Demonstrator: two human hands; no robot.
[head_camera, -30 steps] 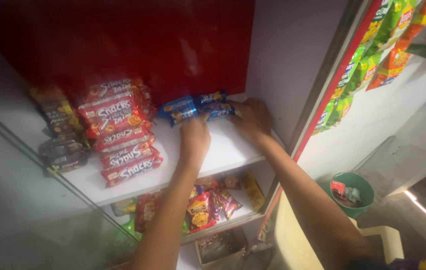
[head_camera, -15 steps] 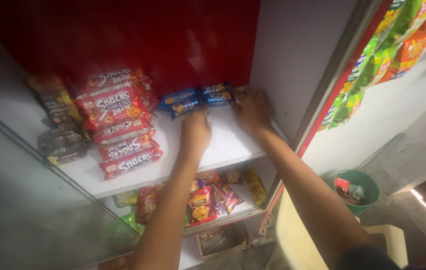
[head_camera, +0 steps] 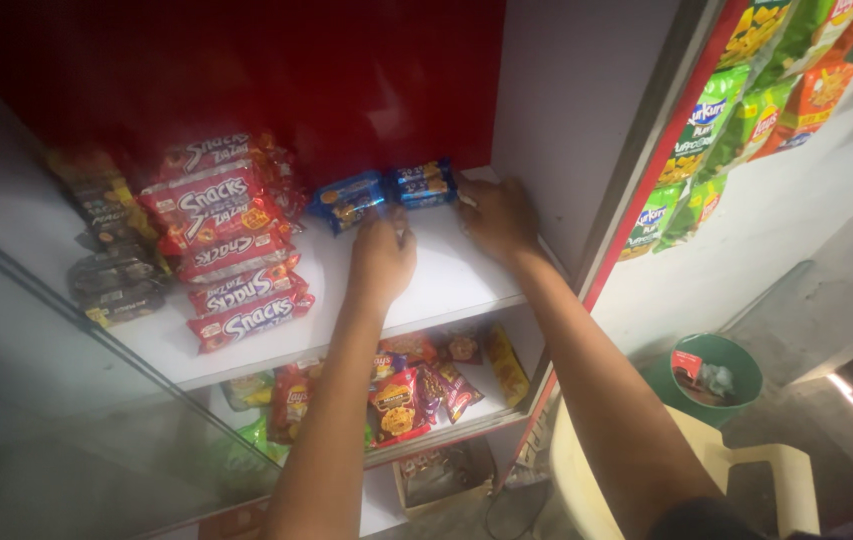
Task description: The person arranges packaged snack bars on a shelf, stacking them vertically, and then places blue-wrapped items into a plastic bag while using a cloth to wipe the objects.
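I've got both hands on the white shelf (head_camera: 446, 280), up near the red back wall (head_camera: 346, 70). Left hand (head_camera: 383, 255) lies knuckles-up; its fingers (head_camera: 393, 222) are bunched together w/ tips touching the front edge of the blue biscuit packs (head_camera: 381, 195). Can't tell if they pinch a pack. Right hand (head_camera: 496, 215) rests flat just right of the packs, fingers loosely spread, tips beside the right-hand pack. Red snack packs (head_camera: 231, 240) are stacked to the left, dark packs (head_camera: 111, 265) further left. More snacks (head_camera: 406, 385) on the lower shelf.
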